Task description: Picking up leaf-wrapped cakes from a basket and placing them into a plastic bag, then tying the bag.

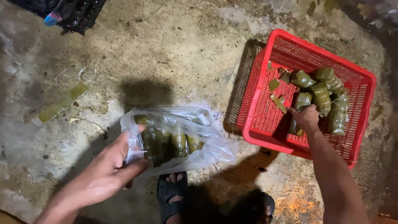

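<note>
Clear plastic bag [182, 137], lying on the stained concrete floor [166, 54] and already holding a row of green leaf-wrapped bundles [172, 143], is gripped at its open edge by the left hand [110, 170], fingers pinched on the film. To the right stands a red mesh basket [265, 103] with more wrapped bundles [325, 97] piled inside. The right hand [306, 118] reaches into it, fingers curled around one bundle there.

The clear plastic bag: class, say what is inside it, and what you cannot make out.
Inside the clear plastic bag, held open by the left hand, lie several green leaf-wrapped parcels side by side. Plastic glare and the hand hide their exact number.
</note>
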